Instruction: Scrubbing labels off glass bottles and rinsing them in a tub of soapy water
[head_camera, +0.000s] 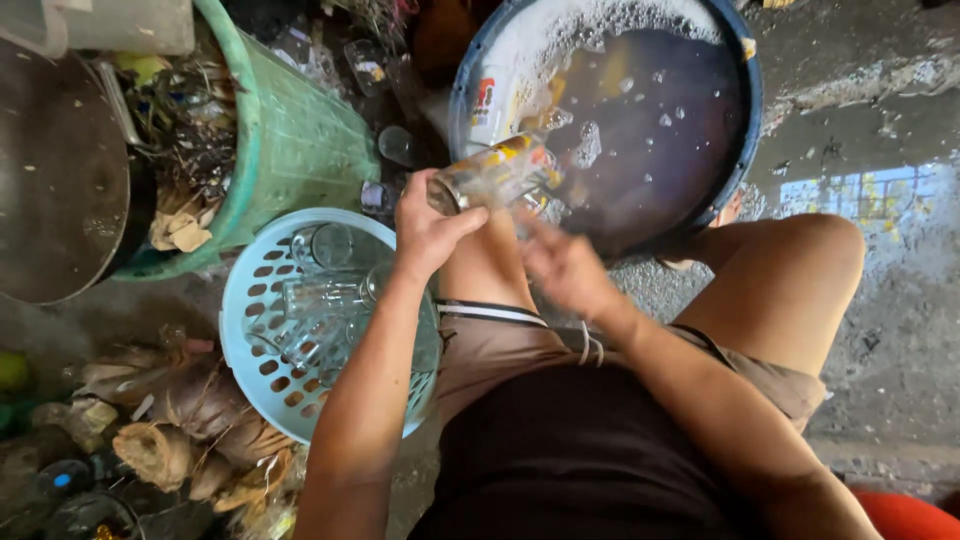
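Left hand: our left hand (432, 228) grips a clear drinking glass with yellow and red print (495, 172), tilted on its side just outside the rim of the round blue basin of dark soapy water (752, 120).
Right hand: our right hand (565, 268), blurred, sits just beside the glass; we cannot tell its grip.
Basket: a pale blue perforated plastic basket (262, 385), near the basin, holds clear glasses (322, 297).

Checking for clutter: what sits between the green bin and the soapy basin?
In the head view, small clear glass items lie on wet ground between green bin and basin.
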